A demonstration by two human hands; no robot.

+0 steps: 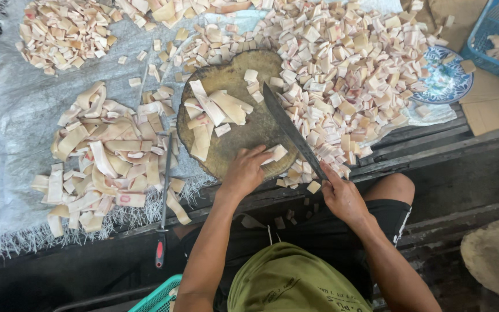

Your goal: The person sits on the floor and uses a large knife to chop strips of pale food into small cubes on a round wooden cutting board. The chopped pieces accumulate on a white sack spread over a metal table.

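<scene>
Cutting well advanced: right hand gripping knife, left hand pinching a strip end on the board; large cube heap done, strip pile and few board strips left

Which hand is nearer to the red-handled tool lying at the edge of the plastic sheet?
Left. The left hand rests on the round chopping block, just right of the red-handled tool. The right hand, gripping the long knife, is farther right.
</scene>
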